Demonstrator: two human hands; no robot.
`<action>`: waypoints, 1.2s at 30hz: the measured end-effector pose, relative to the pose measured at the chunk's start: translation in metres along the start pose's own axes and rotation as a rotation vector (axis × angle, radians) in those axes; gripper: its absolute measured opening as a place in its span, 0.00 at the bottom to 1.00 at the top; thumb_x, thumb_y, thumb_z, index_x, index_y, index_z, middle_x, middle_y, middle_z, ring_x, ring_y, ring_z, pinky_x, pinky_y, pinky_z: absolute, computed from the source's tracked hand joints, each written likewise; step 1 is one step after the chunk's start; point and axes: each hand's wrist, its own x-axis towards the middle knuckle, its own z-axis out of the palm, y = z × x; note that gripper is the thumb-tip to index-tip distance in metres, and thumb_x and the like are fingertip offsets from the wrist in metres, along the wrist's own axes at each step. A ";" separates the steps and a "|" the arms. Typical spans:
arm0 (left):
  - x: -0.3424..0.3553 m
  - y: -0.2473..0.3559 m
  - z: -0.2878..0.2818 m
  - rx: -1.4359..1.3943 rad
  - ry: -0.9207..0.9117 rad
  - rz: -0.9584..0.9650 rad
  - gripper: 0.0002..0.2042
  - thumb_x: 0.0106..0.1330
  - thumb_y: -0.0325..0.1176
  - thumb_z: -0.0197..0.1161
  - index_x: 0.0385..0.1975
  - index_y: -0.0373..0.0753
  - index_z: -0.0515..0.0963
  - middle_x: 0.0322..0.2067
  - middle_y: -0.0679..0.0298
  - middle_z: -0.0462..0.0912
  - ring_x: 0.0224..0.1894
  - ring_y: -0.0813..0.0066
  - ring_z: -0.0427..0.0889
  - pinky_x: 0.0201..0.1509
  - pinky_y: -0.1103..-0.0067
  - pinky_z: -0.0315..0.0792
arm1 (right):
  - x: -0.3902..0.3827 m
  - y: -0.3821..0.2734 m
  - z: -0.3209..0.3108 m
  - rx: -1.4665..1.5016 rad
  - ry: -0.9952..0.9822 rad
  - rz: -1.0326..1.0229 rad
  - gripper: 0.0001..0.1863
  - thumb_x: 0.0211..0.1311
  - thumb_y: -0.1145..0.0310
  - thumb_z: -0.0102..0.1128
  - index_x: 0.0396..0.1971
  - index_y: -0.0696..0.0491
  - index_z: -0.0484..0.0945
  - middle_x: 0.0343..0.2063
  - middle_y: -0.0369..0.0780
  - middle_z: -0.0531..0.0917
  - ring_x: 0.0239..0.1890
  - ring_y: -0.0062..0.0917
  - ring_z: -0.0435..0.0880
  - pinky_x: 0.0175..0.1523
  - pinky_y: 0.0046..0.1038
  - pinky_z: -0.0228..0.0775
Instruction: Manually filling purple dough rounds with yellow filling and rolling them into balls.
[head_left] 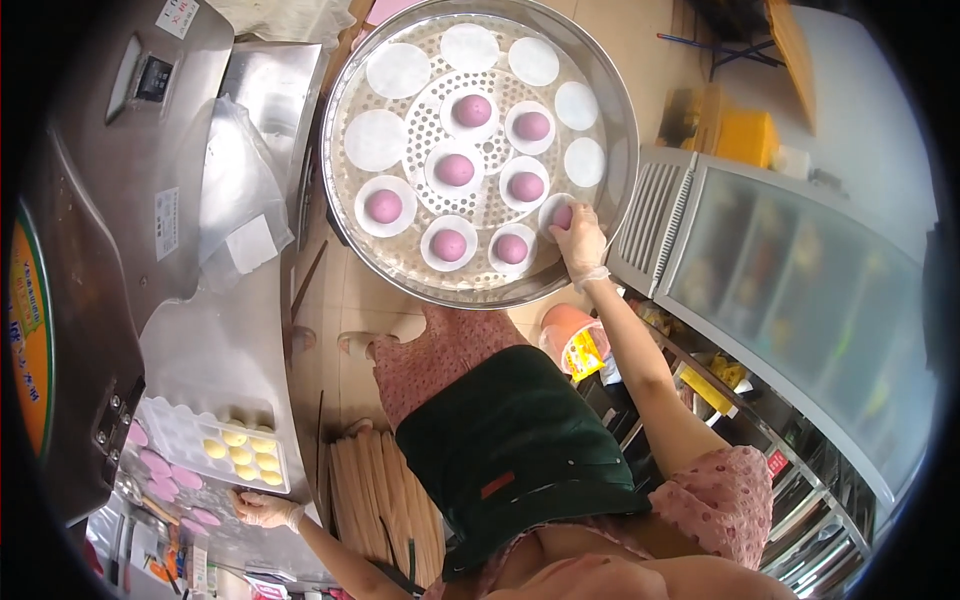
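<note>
My right hand [582, 245], in a clear glove, has its fingers round a purple dough ball [562, 216] at the right side of a round perforated metal steamer tray [333, 200]. A white paper round lies beneath that ball. Several other purple balls [455, 170] sit singly on paper rounds in the tray, while bare paper rounds [373, 140] lie along its far and side edges. My gloved left hand [265, 508] is low at the worktop's edge, fingers loosely extended, beside a clear plastic tray [185, 425] of yellow balls [240, 455]. Flat purple dough discs [155, 463] lie nearby.
A large metal machine [100, 200] stands at the left, with a plastic bag [240, 180] beside it. A glass-fronted cabinet [800, 290] fills the right. An orange bucket [570, 325] and metal shelving [790, 480] are near my right arm.
</note>
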 end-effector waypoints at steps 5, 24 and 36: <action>0.000 0.009 0.005 -0.090 -0.035 -0.060 0.15 0.76 0.36 0.49 0.56 0.39 0.76 0.48 0.53 0.76 0.47 0.59 0.79 0.48 0.69 0.79 | -0.006 0.001 -0.022 0.034 0.009 0.000 0.34 0.47 0.63 0.74 0.57 0.53 0.72 0.53 0.47 0.77 0.55 0.42 0.77 0.56 0.40 0.74; -0.007 0.025 -0.015 -0.400 0.123 -0.263 0.17 0.61 0.30 0.62 0.52 0.46 0.75 0.49 0.57 0.75 0.50 0.53 0.73 0.54 0.63 0.71 | -0.355 -0.367 -0.091 0.609 -0.763 -1.030 0.18 0.57 0.78 0.66 0.50 0.56 0.78 0.32 0.38 0.84 0.33 0.22 0.83 0.41 0.23 0.76; -0.012 -0.042 -0.039 -1.165 -0.135 -0.437 0.13 0.63 0.28 0.60 0.48 0.42 0.78 0.46 0.56 0.79 0.47 0.54 0.77 0.53 0.64 0.72 | -0.405 -0.614 0.067 0.308 -0.110 -1.177 0.24 0.45 0.63 0.75 0.43 0.56 0.81 0.33 0.46 0.85 0.37 0.44 0.84 0.45 0.42 0.76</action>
